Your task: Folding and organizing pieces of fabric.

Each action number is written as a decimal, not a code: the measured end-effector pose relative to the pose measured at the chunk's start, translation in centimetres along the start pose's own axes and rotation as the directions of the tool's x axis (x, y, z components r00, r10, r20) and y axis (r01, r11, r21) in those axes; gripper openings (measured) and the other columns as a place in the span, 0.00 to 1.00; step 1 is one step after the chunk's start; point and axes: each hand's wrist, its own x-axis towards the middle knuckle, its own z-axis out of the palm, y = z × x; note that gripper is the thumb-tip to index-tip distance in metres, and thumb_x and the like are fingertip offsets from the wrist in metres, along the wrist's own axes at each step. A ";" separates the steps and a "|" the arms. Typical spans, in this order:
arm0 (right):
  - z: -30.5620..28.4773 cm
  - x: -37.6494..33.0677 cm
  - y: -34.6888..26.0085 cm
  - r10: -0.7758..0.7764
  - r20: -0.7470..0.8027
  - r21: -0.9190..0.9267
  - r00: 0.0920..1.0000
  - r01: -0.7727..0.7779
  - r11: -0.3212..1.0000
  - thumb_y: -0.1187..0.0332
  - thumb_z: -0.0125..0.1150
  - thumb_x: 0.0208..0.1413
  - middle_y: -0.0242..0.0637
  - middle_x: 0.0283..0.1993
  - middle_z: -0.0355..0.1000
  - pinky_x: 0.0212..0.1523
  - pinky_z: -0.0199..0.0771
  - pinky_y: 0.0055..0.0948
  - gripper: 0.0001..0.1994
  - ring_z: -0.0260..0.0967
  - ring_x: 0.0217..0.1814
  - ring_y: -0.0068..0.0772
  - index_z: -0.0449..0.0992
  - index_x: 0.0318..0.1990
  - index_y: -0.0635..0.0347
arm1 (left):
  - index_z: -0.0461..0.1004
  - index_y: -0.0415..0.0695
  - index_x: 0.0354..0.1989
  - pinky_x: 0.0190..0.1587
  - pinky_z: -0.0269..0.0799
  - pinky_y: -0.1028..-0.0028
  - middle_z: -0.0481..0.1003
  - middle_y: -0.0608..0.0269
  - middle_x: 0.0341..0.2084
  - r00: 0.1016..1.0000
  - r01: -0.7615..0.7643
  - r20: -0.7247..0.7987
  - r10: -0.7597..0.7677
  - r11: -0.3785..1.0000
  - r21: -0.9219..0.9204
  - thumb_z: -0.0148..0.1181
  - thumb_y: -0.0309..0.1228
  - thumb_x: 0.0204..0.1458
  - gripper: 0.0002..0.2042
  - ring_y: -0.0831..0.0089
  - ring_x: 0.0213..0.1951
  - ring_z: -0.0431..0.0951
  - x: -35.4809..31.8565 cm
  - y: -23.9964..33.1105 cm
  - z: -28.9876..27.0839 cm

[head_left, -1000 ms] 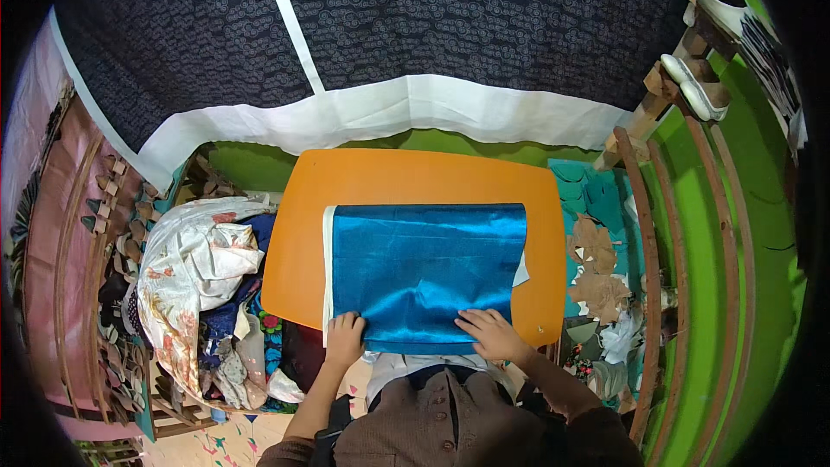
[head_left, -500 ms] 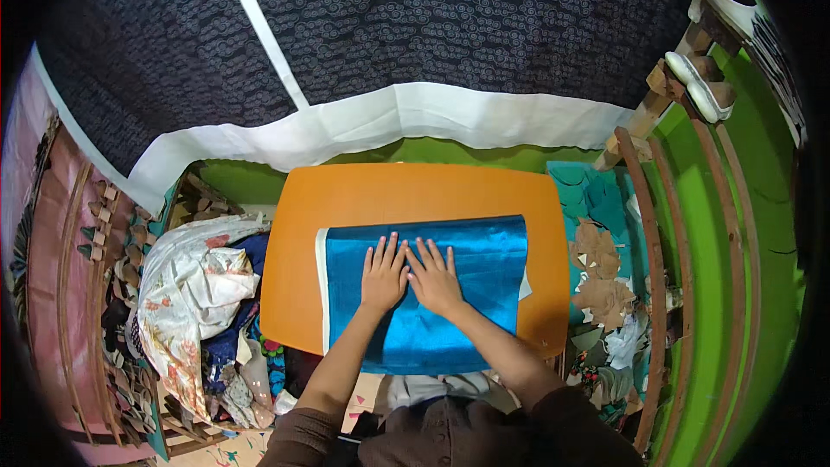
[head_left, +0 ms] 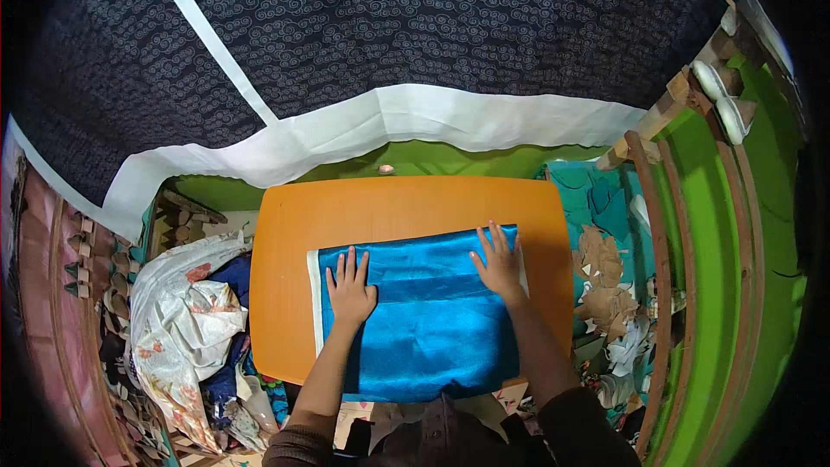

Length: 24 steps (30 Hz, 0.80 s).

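A shiny blue fabric lies spread over the near half of an orange table, its lower edge hanging toward me. A strip of white material shows along its left side. Flat on the fabric's left part rests my left hand, fingers spread. My right hand presses near the far right corner, fingers apart, with the fingertips at the far edge. Neither hand grips anything. A faint band or fold runs across the fabric between the hands.
Left of the table, a heap of cloth includes a white floral piece. To the right lie teal pieces and brown cut pieces beside a wooden rack. A dark patterned curtain with a white border hangs beyond the table.
My hands have moved apart from the fabric's middle, the left toward its left side and the right toward its far right corner. The view has shifted slightly.
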 end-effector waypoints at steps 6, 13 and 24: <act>-1.2 2.1 2.2 -0.211 0.032 0.023 0.977 0.210 0.977 0.62 0.57 0.44 0.44 0.53 0.60 0.60 0.47 0.50 0.26 0.54 0.59 0.42 0.62 0.54 0.55 | 0.64 0.51 0.53 0.53 0.55 0.58 0.64 0.55 0.48 0.941 -0.111 0.317 0.119 0.993 -0.043 0.58 0.30 0.31 0.32 0.58 0.52 0.63 5.9 -3.5 -4.1; -3.9 5.9 2.9 -0.248 0.448 0.289 0.859 0.123 0.949 0.66 0.59 0.34 0.46 0.33 0.69 0.41 0.66 0.40 0.14 0.66 0.41 0.48 0.70 0.32 0.59 | 0.71 0.49 0.41 0.43 0.67 0.63 0.72 0.59 0.36 0.866 -0.273 0.415 0.281 0.959 -0.080 0.58 0.30 0.33 0.20 0.60 0.40 0.72 8.1 -3.9 -5.7; -20.3 7.8 -3.4 -0.242 -0.061 0.131 0.968 0.248 0.960 0.78 0.50 0.41 0.43 0.33 0.72 0.36 0.68 0.39 0.15 0.68 0.36 0.45 0.74 0.38 0.55 | 0.72 0.47 0.38 0.36 0.69 0.65 0.74 0.62 0.33 0.827 -0.401 -0.390 0.405 0.911 0.095 0.51 0.20 0.36 0.17 0.62 0.35 0.74 10.0 -2.1 -18.5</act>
